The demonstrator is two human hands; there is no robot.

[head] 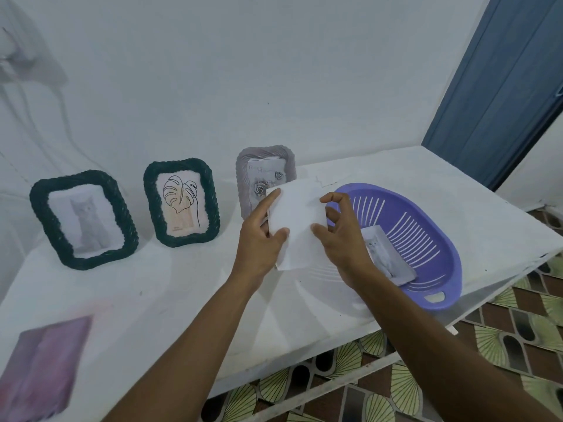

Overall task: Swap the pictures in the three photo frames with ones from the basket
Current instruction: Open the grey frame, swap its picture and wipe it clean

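Observation:
Three photo frames stand along the wall: a dark green one with a grey cat picture [83, 220], a dark green one with a leaf line drawing [182, 203], and a grey one with roses [262, 175]. My left hand [261, 236] pinches a white-backed picture [300, 220] at its left edge, in front of the grey frame. My right hand [341, 236] touches that picture's right side with thumb and curled fingers. A purple slotted basket [426, 239] lies to the right, with a cat picture [387, 254] inside, partly hidden by my right hand.
A pink-purple picture [42, 370] lies flat at the table's front left. The white table [158, 300] ends at a front edge over patterned floor tiles [502, 345]. A blue door [499, 86] stands at the far right.

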